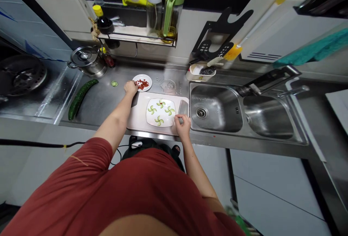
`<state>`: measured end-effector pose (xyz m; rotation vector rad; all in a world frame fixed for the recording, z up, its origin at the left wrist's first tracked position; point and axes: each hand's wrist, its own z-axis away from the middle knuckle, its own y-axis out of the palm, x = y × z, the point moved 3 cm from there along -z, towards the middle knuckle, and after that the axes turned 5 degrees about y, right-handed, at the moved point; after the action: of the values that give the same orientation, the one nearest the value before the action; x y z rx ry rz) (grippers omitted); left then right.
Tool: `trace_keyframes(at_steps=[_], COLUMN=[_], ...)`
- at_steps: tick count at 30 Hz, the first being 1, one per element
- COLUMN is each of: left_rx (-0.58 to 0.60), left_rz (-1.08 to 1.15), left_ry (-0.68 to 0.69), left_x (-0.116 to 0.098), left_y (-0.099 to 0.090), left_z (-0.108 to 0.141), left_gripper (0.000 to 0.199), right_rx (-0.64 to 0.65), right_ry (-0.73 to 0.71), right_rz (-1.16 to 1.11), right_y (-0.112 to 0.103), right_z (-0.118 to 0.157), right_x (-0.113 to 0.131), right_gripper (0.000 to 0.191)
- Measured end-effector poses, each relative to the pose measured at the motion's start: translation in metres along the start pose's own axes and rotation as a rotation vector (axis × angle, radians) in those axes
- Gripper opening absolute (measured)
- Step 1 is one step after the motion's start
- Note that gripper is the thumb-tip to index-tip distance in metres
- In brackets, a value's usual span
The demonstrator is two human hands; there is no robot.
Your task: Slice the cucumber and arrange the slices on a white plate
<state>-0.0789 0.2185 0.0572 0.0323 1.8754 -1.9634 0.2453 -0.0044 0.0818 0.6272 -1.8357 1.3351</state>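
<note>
A white serving plate (165,123) lies on a pale cutting board (138,120), bearing several pinwheels of cucumber slices (159,121). The top pinwheel has a small red piece at its centre. My left hand (131,88) is closed at the left rim of a small white dish (149,78) of red bits (142,84). Its fingertips reach the nearest bits; what they grip is hidden. At the serving plate's right edge, my right hand (183,124) has thumb and forefinger pinched together; anything between them is too small to make out. A knife blade (183,107) lies behind it.
A whole cucumber (81,98) and some cucumber slices (114,83) lie left on the counter. A steel pot (89,62) stands behind them. Clear scraps or a transparent dish (168,86) sit behind the board. The double sink (217,107) is at the right.
</note>
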Motion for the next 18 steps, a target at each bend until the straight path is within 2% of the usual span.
trace_keyframes(at_steps=[8, 13, 18], left_rx=[-0.038, -0.069, -0.109], left_rz=[-0.052, -0.047, 0.05], left_ry=[0.094, 0.104, 0.073], left_x=[-0.0016, 0.0006, 0.0057], left_y=[-0.0034, -0.0044, -0.0038], left_z=[0.0005, 0.0006, -0.0043], left_gripper=[0.027, 0.026, 0.02], right_rx=[-0.014, -0.014, -0.009], right_ry=[-0.003, -0.055, -0.073], right_rz=[-0.006, -0.018, -0.025], right_y=[0.0004, 0.0016, 0.0018], right_z=[0.0009, -0.0002, -0.0017], right_x=[-0.0071, -0.0067, -0.0061], right_gripper=[0.017, 0.015, 0.014])
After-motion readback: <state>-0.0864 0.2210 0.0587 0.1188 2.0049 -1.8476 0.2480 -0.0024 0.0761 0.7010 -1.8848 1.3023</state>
